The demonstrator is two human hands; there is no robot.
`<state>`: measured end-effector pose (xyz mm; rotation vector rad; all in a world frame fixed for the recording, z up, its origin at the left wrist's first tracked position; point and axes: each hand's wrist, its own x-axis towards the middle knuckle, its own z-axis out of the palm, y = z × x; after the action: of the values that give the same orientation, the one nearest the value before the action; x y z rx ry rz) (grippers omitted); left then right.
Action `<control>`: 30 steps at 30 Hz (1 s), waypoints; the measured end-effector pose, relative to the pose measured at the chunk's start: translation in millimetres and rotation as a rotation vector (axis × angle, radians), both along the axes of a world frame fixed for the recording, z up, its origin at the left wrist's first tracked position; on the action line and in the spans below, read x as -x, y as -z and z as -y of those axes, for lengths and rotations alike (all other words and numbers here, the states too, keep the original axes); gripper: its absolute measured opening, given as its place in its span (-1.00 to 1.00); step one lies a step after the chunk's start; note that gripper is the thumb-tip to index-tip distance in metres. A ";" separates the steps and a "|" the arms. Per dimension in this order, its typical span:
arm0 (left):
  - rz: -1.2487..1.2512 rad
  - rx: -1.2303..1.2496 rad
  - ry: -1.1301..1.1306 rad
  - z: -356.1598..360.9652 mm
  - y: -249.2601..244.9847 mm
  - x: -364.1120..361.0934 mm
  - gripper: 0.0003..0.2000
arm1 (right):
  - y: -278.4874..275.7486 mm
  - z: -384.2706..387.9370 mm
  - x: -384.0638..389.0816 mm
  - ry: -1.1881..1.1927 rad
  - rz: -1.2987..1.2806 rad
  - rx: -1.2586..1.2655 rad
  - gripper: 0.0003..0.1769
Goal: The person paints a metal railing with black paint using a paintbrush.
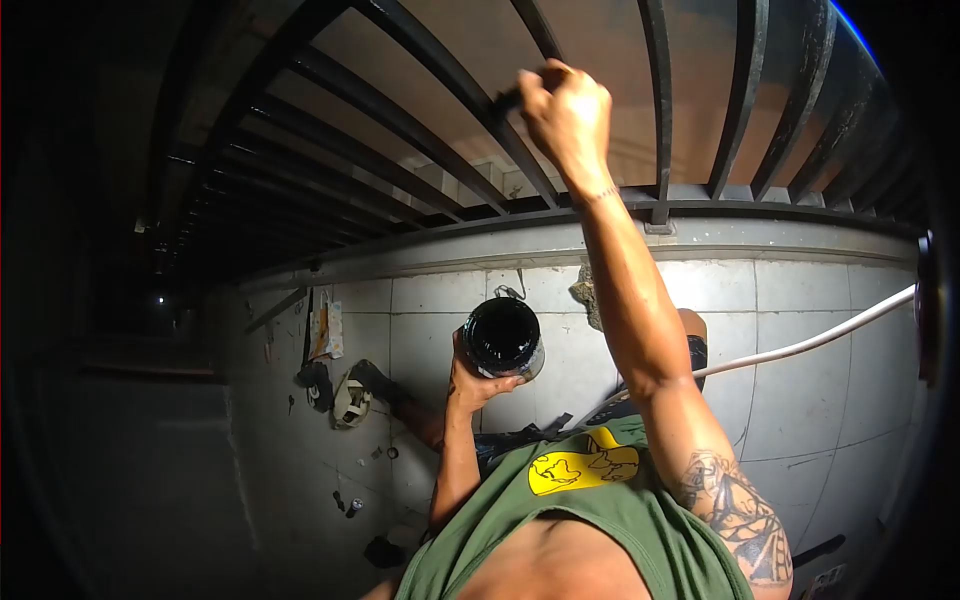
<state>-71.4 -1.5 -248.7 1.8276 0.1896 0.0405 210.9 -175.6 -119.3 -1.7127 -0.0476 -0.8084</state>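
Observation:
My left hand (480,381) is wrapped round the lower side of an open can (502,337) with dark, glossy contents, held above the tiled floor. Up at the black metal railing (655,90), my right hand (572,110) is closed on a dark object (510,101) that lies against one of the bars. The object is blurred and partly hidden by the fingers, so its kind cannot be made out. Dark marks show on the fingers of my left hand.
A pale hose (830,333) crosses the right side. On the tiled floor (800,400) are a rag-like patterned item (326,332), a stone-like piece (586,292) and several small objects. A ledge (440,257) runs under the railing. My shoe (353,397) is at left.

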 end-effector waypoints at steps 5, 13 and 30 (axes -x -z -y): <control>0.041 -0.142 -0.028 -5.5 -1.6 0.0 -0.03 | -92.1 -12.2 -11.2 -0.151 0.464 -0.332 -0.79; -0.011 -0.150 -0.045 -13.7 -1.0 5.4 -0.02 | -67.7 -16.0 -6.2 -0.410 0.101 -1.343 -0.83; 0.095 -0.556 0.018 -4.4 -20.2 2.4 -0.02 | -88.4 -26.4 3.3 -0.416 0.054 -1.508 -0.80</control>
<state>-73.7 2.9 -228.5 2.3754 0.0990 0.1826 207.6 -149.2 -31.0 -0.2243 0.1390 -0.3382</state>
